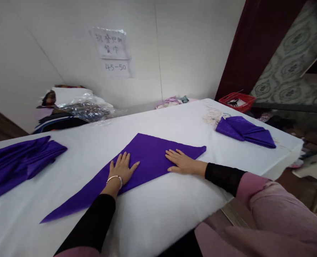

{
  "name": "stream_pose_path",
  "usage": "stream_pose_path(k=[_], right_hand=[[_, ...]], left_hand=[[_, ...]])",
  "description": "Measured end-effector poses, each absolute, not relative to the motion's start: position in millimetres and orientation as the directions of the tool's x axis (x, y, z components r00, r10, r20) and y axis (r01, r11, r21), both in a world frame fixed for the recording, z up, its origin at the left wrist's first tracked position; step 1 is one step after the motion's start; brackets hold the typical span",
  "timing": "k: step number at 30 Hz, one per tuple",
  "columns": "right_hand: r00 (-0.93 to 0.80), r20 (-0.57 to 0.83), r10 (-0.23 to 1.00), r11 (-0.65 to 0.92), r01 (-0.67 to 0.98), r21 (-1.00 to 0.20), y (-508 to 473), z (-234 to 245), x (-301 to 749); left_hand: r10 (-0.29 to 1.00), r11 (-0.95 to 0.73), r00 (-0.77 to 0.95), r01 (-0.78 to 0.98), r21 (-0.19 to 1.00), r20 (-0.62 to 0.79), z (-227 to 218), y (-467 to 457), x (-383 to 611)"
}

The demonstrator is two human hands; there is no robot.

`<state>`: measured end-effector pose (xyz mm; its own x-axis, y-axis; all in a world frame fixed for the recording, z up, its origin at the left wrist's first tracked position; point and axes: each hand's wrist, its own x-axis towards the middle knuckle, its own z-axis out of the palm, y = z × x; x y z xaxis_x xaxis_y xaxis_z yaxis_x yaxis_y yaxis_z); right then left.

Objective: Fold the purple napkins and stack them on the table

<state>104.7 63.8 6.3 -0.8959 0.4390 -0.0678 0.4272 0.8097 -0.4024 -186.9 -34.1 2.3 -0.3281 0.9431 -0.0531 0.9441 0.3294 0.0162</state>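
A purple cloth napkin (147, 153), folded into a wide triangle, lies on the white-covered table (158, 210) with its long edge toward me. My left hand (121, 168), a bracelet at the wrist, rests on its left part with fingers spread. On the right part my right hand (181, 161) lies flat, fingers stretched out. Neither hand grips the fabric. The triangle's left tip reaches toward the table's front left, and its right tip looks slightly turned up.
Rumpled purple cloths (26, 160) lie at the left, and a folded purple cloth (246, 132) sits at the right. Plastic-wrapped goods (88, 107) are piled against the wall at the back left. A red basket (237, 101) stands beyond the back right edge. A paper sign (112, 51) hangs on the wall.
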Motion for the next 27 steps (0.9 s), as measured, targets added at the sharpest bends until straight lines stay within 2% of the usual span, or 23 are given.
stream_pose_path(k=[9, 16, 19, 21, 22, 24, 27], right_hand=[[-0.804, -0.056, 0.592, 0.755, 0.577, -0.312, 83, 3, 166], [-0.732, -0.042, 0.68, 0.689, 0.657, -0.304, 86, -1, 194], [-0.621, 0.044, 0.783, 0.582, 0.706, -0.403, 95, -1, 214], [-0.436, 0.121, 0.892, 0.431, 0.735, -0.523, 106, 1, 229], [-0.341, 0.116, 0.933, 0.34, 0.731, -0.591, 111, 3, 237], [-0.243, -0.002, 0.97, 0.172, 0.693, -0.7, 121, 9, 249], [-0.313, -0.186, 0.931, 0.058, 0.633, -0.772, 130, 18, 254]], left_hand=[[0.94, 0.333, -0.333, 0.943, -0.011, -0.065, 2, -32, -189], [0.94, 0.331, -0.332, 0.943, -0.035, -0.074, 2, -30, -190], [0.942, 0.327, -0.328, 0.945, -0.03, -0.065, 2, -30, -190], [0.945, 0.321, -0.322, 0.947, -0.021, -0.06, 1, -30, -191], [0.946, 0.32, -0.32, 0.947, -0.015, -0.058, 1, -30, -192], [0.947, 0.318, -0.317, 0.948, -0.002, -0.051, 0, -29, -193], [0.947, 0.319, -0.319, 0.948, -0.003, -0.049, 0, -29, -194]])
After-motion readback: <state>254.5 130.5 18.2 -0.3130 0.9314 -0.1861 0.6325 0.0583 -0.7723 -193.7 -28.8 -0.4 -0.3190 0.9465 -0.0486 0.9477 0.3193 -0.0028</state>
